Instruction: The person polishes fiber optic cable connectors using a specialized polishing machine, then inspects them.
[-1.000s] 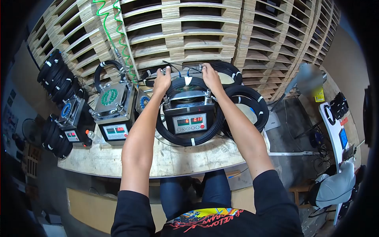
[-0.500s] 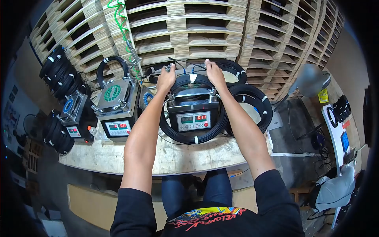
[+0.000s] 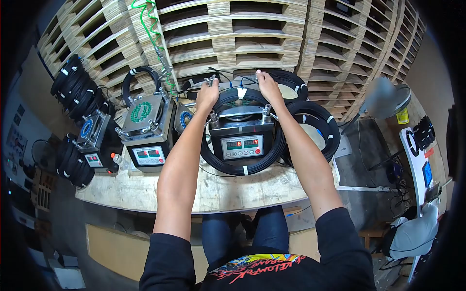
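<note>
A pressure polishing machine [image 3: 219, 138] with a metal top and a lit red display panel [image 3: 242, 146] stands in front of me. My left hand [image 3: 208, 95] is closed around a metal clamp post at its back left corner. At the back right corner, my right hand [image 3: 268, 91] grips the matching post, thumb up. A large coil of black cable [image 3: 246, 169] rings the machine and hangs over its front, tied with white bands. Two front clamp posts show beside my wrists. Thin black leads with blue parts [image 3: 241, 83] rise between my hands; the plate beneath is partly hidden.
Left of me stand a second polisher [image 3: 141, 116] with a green ring and a smaller one [image 3: 89, 131] with a blue ring. More cable coils [image 3: 313, 116] lie right and are stacked far left. Wooden pallets [image 3: 233, 29] rise behind the wooden bench [image 3: 131, 191]. A fan stands right.
The display has gone from 0.14 on its right side to a 6 on the left and a 4 on the right. Both hands stay at the back posts; the view shifts slightly.
</note>
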`<state>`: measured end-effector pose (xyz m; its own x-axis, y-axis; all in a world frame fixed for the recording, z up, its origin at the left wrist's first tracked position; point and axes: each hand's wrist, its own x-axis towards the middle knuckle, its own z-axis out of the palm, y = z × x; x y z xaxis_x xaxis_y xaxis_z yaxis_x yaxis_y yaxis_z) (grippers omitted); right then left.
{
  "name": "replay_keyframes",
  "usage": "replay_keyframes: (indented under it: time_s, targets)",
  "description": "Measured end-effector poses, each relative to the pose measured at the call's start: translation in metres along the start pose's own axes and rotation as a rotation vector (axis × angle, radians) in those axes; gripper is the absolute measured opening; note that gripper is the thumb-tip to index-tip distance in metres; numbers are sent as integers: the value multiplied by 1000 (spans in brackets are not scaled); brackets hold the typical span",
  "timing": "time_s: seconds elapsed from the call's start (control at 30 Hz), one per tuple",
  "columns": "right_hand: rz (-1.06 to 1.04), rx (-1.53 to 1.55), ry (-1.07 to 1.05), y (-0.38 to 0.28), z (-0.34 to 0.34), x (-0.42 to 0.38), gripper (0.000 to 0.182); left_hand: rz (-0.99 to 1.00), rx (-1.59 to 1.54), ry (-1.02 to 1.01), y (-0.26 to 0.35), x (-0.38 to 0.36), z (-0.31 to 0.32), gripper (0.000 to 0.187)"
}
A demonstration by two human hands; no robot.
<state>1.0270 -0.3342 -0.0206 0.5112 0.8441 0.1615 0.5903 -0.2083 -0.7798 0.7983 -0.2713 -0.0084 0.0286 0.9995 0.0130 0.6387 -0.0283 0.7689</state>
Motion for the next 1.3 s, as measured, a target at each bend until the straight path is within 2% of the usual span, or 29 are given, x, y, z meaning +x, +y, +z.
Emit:
replay_keyframes:
  time_s: [0.17,0.23,0.43,0.47,0.5,0.57,0.63,0.87,0.93,1.03,1.13,1.3]
  targets:
    - [-84,106,32,4,1,0,65,-45,20,-10,2,-2,-2,76]
    - [-85,114,51,-1,-3,-7,65,17,-17,27,-1,-2,0,76]
    - [-23,72,78,-9,-7,-14,67,131,-77,3,-11,7,4,76]
    - [49,40,14,-12,-11,-16,67,130,-76,4,-12,8,4,76]
    - [121,9,-49,-19,-17,-21,67,107,-62,-19,-12,10,4,75]
    - [126,-29,-29,-31,-23,-33,68,83,-48,-42,-11,12,4,74]
    - [133,-68,-4,-28,-22,-31,70,-25,30,-49,-8,13,6,70]
    - [-29,76,-18,1,-4,-5,68,-98,65,-43,1,-1,-1,68]
    - [-54,83,-3,0,-4,-6,67,-42,45,34,4,-8,-3,70]
    - [-92,97,72,-4,-4,-12,69,39,-5,44,-2,-3,-1,73]
    - [21,88,42,-14,-13,-21,69,122,-39,42,-8,3,2,76]
    - [145,-92,45,-40,-29,-45,65,57,-9,27,-2,-1,0,75]
